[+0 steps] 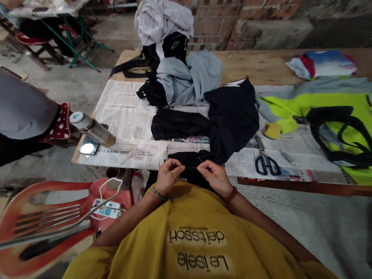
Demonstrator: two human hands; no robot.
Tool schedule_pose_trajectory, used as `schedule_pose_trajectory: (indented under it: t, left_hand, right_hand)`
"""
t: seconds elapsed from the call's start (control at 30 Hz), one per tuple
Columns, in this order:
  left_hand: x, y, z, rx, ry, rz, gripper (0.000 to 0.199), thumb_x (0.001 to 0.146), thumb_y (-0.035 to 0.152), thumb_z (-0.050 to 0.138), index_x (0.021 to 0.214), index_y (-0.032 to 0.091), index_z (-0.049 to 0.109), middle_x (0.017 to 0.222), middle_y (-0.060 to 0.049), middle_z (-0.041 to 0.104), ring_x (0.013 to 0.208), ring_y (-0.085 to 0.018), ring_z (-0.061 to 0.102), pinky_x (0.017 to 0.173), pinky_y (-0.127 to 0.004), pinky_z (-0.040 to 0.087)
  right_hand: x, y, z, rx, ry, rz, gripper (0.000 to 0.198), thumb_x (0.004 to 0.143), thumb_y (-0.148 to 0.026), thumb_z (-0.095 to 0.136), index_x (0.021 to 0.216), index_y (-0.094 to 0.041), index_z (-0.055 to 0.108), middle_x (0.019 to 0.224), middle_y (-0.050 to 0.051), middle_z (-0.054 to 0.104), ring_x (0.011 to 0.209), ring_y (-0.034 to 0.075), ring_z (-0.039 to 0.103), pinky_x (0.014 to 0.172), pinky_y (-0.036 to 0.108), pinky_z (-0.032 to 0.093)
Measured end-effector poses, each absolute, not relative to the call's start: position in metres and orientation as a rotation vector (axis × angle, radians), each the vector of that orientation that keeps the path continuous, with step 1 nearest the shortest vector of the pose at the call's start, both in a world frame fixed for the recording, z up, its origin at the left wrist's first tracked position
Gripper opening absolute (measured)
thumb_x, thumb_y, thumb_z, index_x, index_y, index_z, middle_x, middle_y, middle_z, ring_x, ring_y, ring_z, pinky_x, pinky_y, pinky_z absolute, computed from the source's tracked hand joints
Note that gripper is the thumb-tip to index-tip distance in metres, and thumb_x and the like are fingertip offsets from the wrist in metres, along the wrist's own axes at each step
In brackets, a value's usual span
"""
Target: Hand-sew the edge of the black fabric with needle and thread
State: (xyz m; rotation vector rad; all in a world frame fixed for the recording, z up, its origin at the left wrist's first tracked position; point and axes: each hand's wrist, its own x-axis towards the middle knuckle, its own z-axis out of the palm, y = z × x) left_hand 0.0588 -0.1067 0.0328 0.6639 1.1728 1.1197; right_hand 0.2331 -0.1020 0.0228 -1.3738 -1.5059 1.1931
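Close to my body at the table edge, my left hand is closed in a pinch, thumb against index finger. My right hand pinches too, a short gap away. A fine thread seems to run between the fingertips, and a thin needle sticks up by my right fingers; both are tiny and hard to see. Just behind the hands lies a strip of black cloth. It adjoins a dark navy garment, with another black cloth piece to its left.
Scissors lie right of the navy garment, before a neon-yellow garment with a black strap piece. At left stand a glass bottle, a phone and a red chair. A seated person is nearby.
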Motion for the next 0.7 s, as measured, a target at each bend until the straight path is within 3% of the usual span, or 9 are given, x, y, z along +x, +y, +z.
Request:
schedule_pose_trajectory:
  t: [0.17, 0.3, 0.47, 0.57, 0.6, 0.7]
  left_hand:
    - [0.057, -0.109, 0.034, 0.66, 1.108, 1.072, 0.03, 0.062, 0.03, 0.073, 0.075, 0.017, 0.05, 0.046, 0.011, 0.039, 0.032, -0.001, 0.03, 0.033, -0.014, 0.02]
    - [0.052, -0.112, 0.037, 0.721, 1.019, 0.997, 0.032, 0.064, 0.035, 0.073, 0.079, 0.016, 0.051, 0.053, 0.01, 0.043, 0.033, 0.0, 0.029, 0.033, -0.014, 0.02]
    - [0.031, -0.123, 0.04, 0.869, 1.014, 0.906, 0.029, 0.067, 0.032, 0.072, 0.083, 0.015, 0.054, 0.061, 0.006, 0.048, 0.039, 0.0, 0.033, 0.037, -0.015, 0.024]
    - [0.014, -0.127, 0.04, 0.898, 1.052, 0.921, 0.029, 0.068, 0.032, 0.072, 0.085, 0.016, 0.055, 0.065, 0.005, 0.05, 0.041, -0.001, 0.035, 0.038, -0.015, 0.026]
    - [0.008, -0.128, 0.039, 0.903, 1.061, 0.931, 0.029, 0.068, 0.032, 0.072, 0.086, 0.016, 0.055, 0.066, 0.005, 0.05, 0.041, -0.001, 0.034, 0.038, -0.015, 0.025]
    - [-0.006, -0.128, 0.039, 0.91, 1.077, 0.966, 0.029, 0.07, 0.033, 0.071, 0.089, 0.017, 0.056, 0.069, 0.004, 0.049, 0.04, 0.0, 0.034, 0.036, -0.015, 0.025]
  right_hand:
    - [0.243, -0.101, 0.018, -1.428, -1.423, 1.223, 0.026, 0.077, -0.043, 0.06, 0.074, -0.017, 0.06, 0.052, -0.003, 0.048, 0.048, 0.008, 0.041, 0.042, 0.018, 0.033]
    - [0.249, -0.099, 0.015, -1.362, -1.324, 1.284, 0.03, 0.081, -0.044, 0.054, 0.086, -0.016, 0.062, 0.056, -0.002, 0.052, 0.05, 0.008, 0.047, 0.048, 0.021, 0.041]
    - [0.291, -0.086, 0.037, -1.24, -1.079, 1.01, 0.027, 0.083, -0.037, 0.054, 0.105, -0.022, 0.059, 0.071, -0.001, 0.058, 0.052, 0.008, 0.052, 0.05, 0.023, 0.044]
    - [0.332, -0.078, 0.066, -1.133, -0.96, 0.918, 0.049, 0.077, -0.029, 0.065, 0.122, -0.032, 0.047, 0.07, -0.004, 0.059, 0.044, 0.009, 0.051, 0.046, 0.026, 0.042]
    - [0.347, -0.076, 0.077, -1.103, -0.937, 0.902, 0.052, 0.073, -0.027, 0.068, 0.12, -0.033, 0.048, 0.069, -0.004, 0.059, 0.042, 0.009, 0.05, 0.045, 0.027, 0.041]
    - [0.388, -0.073, 0.106, -1.07, -0.863, 0.819, 0.02, 0.069, -0.026, 0.073, 0.085, -0.023, 0.062, 0.066, 0.0, 0.059, 0.039, 0.007, 0.046, 0.041, 0.028, 0.034]
